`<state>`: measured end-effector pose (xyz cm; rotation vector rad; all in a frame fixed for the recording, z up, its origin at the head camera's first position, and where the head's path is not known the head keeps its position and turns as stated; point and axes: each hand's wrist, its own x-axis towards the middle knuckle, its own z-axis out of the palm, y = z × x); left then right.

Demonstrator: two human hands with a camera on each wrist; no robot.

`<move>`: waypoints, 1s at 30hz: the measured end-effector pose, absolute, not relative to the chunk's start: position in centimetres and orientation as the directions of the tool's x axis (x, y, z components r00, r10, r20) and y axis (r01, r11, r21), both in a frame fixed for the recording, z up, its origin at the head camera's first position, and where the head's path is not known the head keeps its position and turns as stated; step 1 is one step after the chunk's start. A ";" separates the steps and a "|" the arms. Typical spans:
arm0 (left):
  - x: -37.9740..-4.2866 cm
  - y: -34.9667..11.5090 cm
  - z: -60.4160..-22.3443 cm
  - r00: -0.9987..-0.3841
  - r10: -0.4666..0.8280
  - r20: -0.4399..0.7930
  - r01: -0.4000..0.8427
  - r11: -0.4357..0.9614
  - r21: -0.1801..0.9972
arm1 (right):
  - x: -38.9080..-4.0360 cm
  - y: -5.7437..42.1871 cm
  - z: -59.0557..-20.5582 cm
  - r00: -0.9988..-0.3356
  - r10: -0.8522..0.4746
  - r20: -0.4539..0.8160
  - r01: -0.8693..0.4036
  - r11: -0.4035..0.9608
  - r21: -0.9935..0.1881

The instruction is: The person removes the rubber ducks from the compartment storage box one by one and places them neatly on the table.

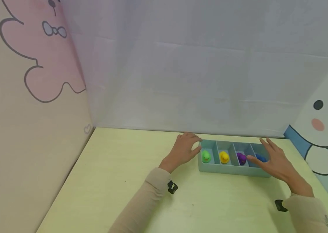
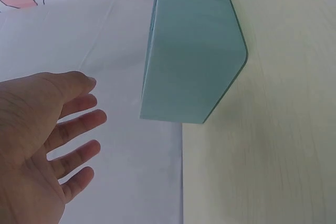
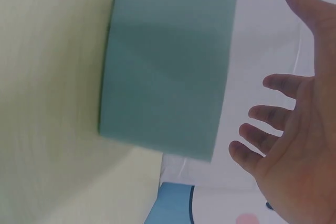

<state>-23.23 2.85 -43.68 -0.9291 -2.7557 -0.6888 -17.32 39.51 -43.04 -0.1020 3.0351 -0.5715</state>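
Note:
A pale teal box point(image 1: 234, 170) with a row of compartments sits toward the table's far right. From left to right its compartments hold a green toy duck point(image 1: 206, 157), a yellow toy duck point(image 1: 224, 157), a purple toy point(image 1: 241, 158) and a blue toy point(image 1: 261, 158) partly covered by my right thumb. My left hand point(image 1: 182, 149) is at the box's left end, fingers loosely bent; the left wrist view shows a gap between hand and box wall point(image 2: 194, 51). Above the right end hovers my right hand point(image 1: 278, 163), fingers spread and holding nothing.
The box stands on a pale yellow table point(image 1: 117, 194). Behind it rises a whitish cloth wall point(image 1: 181, 81). Printed side panels show a pink figure point(image 1: 44, 58) at left and a white figure point(image 1: 321, 142) at right.

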 end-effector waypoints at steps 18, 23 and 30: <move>-24.0 6.3 -45.6 -0.759 0.621 0.197 0.651 0.718 0.246 | -16.3 43.5 -45.0 -0.973 -0.032 -0.228 0.072 0.899 -0.431; -24.0 7.1 -45.3 -0.764 0.623 0.165 0.645 0.738 0.200 | -16.6 43.7 -45.6 -0.947 -0.025 -0.321 0.126 0.889 -0.440; -24.2 8.1 -45.0 -0.775 0.620 0.123 0.632 0.765 0.127 | -16.4 43.7 -46.6 -0.956 -0.049 -0.290 0.113 0.849 -0.516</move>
